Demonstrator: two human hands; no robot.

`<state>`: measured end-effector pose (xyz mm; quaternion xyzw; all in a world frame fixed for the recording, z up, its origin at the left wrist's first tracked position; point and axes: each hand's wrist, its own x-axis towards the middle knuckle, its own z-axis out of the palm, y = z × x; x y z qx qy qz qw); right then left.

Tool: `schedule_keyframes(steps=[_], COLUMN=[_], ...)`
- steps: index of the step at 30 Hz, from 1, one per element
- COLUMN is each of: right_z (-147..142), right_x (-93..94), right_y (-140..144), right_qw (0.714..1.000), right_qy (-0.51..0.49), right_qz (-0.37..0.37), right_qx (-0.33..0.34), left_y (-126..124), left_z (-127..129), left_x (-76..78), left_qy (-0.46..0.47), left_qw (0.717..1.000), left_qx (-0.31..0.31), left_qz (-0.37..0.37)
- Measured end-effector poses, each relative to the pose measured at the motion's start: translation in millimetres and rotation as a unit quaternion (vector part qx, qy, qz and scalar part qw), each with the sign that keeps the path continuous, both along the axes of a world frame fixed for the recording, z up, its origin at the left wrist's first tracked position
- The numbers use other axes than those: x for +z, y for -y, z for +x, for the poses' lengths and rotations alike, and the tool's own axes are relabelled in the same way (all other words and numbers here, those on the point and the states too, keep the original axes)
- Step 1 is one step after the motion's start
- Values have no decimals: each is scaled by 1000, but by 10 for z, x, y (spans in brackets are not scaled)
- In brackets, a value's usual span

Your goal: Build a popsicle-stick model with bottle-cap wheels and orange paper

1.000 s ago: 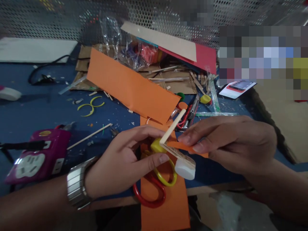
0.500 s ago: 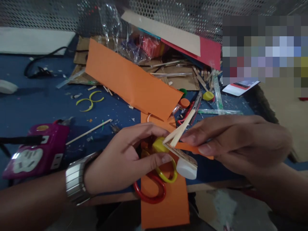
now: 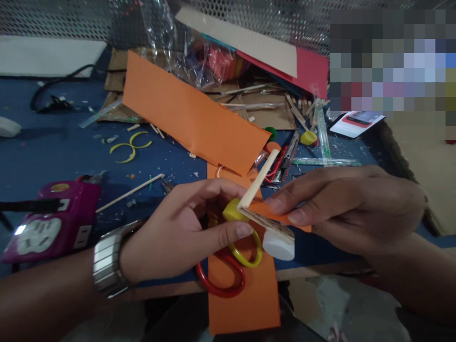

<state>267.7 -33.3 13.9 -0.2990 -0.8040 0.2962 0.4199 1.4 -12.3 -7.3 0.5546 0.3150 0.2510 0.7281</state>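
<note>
My left hand (image 3: 178, 232) is closed around a small cardboard model (image 3: 267, 222), its thumb and fingers at the end with a yellow cap (image 3: 232, 210). A white cap (image 3: 279, 246) sits under the model's other end. Flat wooden sticks (image 3: 259, 179) slant up from it. Between its thumb and fingers, my right hand (image 3: 345, 204) pinches a strip of orange paper (image 3: 257, 208), laid along the model's upper side. Below the left hand are scissors (image 3: 221, 290) with red and yellow handles, over an orange sheet (image 3: 244, 311) that hangs past the table edge.
A larger orange sheet (image 3: 192, 118) lies ahead, with a cutter knife (image 3: 289, 154) at its right. Cardboard, plastic wrap and coloured sheets are piled behind. A purple power socket (image 3: 53, 221) stands at left; a phone (image 3: 358, 123) and a board (image 3: 420, 180) are at right.
The model has turned slightly, so the sticks that looked spread apart now line up as one. The orange strip lies closer along the cardboard, and both hands have shifted slightly left.
</note>
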Motion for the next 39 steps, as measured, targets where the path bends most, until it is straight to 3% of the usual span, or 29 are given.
schedule_keyframes(steps=[8, 14, 26, 39], right_z=[-37, -45, -29, -13], right_x=[24, 51, 47, -16], right_y=[-19, -20, -30, -55], right_qw=[1000, 1000, 999, 997], right_qy=[4, 9, 20, 55], right_qz=[1, 3, 1, 8], right_qx=[26, 27, 43, 61], left_y=[-53, -51, -62, -68], left_z=[-6, -4, -10, 44], left_x=[36, 55, 68, 123], left_qy=[-36, -30, -61, -30], left_qw=[997, 998, 990, 994], left_qx=[0, -7, -10, -24], left_qz=[71, 46, 124, 106])
